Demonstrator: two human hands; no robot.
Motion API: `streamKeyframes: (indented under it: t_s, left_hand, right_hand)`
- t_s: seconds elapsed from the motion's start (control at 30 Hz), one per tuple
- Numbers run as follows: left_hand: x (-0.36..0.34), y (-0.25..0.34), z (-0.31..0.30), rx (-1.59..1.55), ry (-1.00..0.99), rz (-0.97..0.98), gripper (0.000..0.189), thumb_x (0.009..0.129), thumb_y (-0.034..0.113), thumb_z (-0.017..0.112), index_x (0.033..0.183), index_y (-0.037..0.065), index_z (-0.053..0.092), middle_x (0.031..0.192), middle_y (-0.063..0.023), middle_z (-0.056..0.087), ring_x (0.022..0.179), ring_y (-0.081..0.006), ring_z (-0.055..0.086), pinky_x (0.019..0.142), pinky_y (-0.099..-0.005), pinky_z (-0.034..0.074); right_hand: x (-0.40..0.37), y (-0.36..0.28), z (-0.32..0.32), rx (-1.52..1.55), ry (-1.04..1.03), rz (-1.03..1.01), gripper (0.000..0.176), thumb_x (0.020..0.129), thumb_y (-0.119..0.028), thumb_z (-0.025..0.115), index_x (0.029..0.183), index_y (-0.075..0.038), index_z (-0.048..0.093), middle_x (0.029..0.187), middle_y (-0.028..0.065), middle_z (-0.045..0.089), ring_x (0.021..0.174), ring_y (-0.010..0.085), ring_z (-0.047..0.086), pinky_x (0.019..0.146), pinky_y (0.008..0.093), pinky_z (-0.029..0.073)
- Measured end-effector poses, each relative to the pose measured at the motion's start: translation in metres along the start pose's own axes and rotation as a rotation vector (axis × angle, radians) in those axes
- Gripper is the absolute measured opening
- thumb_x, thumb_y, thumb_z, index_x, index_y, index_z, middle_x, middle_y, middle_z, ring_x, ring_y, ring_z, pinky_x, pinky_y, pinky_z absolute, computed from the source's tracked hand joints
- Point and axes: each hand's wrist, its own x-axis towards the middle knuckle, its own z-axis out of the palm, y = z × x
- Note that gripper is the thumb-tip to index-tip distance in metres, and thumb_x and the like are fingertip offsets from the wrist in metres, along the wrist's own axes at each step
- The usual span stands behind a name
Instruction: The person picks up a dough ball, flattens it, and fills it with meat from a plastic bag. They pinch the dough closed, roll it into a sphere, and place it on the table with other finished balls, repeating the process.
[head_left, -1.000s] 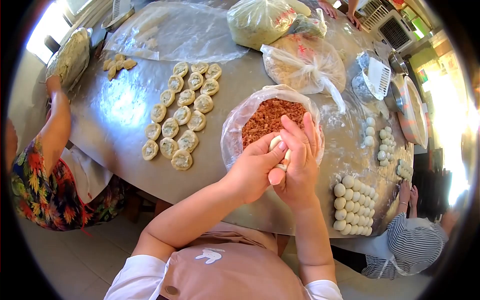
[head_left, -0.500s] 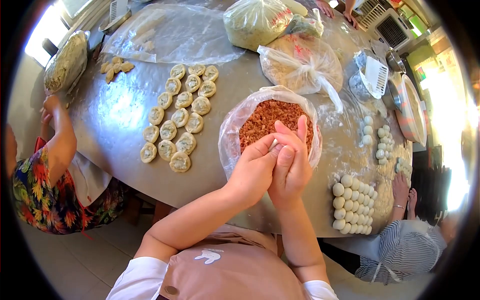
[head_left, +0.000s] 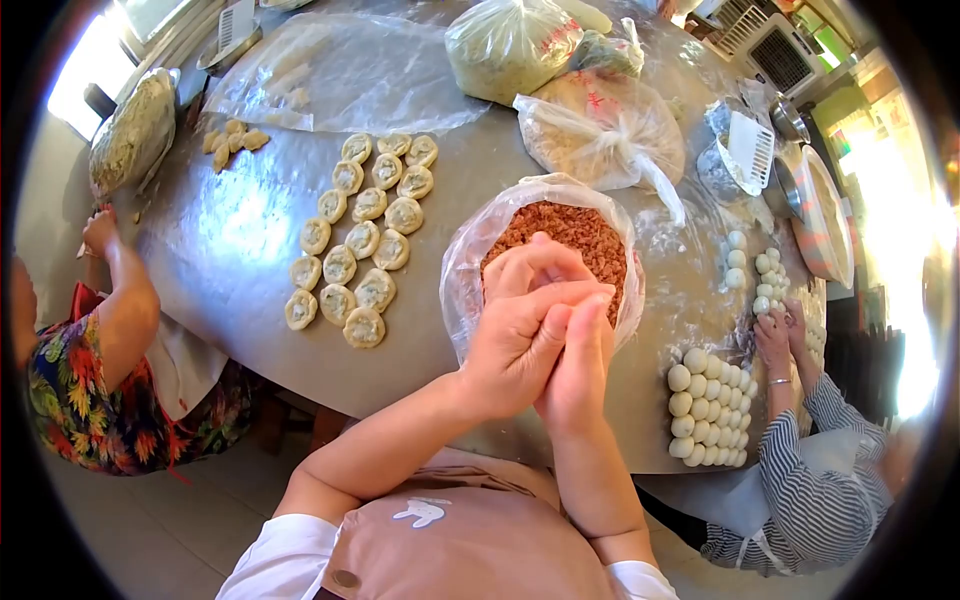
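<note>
My left hand [head_left: 512,345] and my right hand [head_left: 578,365] are pressed together over a plastic-lined bowl [head_left: 462,285]. Its crumbly red-brown filling [head_left: 560,222] shows behind my fingers. Both hands are closed, the left fingers curling over the top and the right palm cupped against them. Between them sits a piece of pale dough, glimpsed earlier but covered by my fingers now. Left of the bowl, rows of round dough pieces [head_left: 375,290] with a pale greenish centre lie on the metal table [head_left: 250,240].
White dough balls [head_left: 710,410] stand in tight rows at the right. A co-worker's hands [head_left: 780,335] touch more balls there. Tied plastic bags [head_left: 600,130] sit beyond the bowl. At the left, another person's hand [head_left: 100,235] is near a large wrapped bundle [head_left: 133,135].
My hands have turned against each other, the left fingers now folded over and the pale dough hidden. The right co-worker's hands moved farther onto the table, beside the balls.
</note>
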Motion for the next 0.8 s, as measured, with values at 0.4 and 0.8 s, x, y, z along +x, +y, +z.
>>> streamKeyframes:
  t_s: [0.4,0.8]
  left_hand:
    - [0.009,0.007,0.013,-0.556,0.101,-0.398,0.086,0.095,0.065,0.018,0.148,-0.003,0.018,0.150,-0.0154,0.028,0.136,-0.0222,0.029,0.111,-0.0339,0.021]
    - [0.013,0.036,0.014,-0.790,0.188,-0.617,0.030,0.100,0.029,0.048,0.108,0.002,0.057,0.102,-0.0056,0.063,0.096,-0.0137,0.059,0.078,-0.0257,0.048]
  right_hand:
    - [0.016,0.008,-0.020,-0.745,-0.005,-0.424,0.033,0.099,-0.018,0.050,0.124,0.004,0.053,0.124,0.0201,0.058,0.116,0.0295,0.057,0.098,0.0339,0.043]
    - [0.017,-0.025,-0.004,-0.032,-0.052,-0.053,0.102,0.085,-0.079,0.009,0.150,-0.001,0.010,0.158,0.0149,0.008,0.144,0.0250,0.011,0.115,0.0394,0.010]
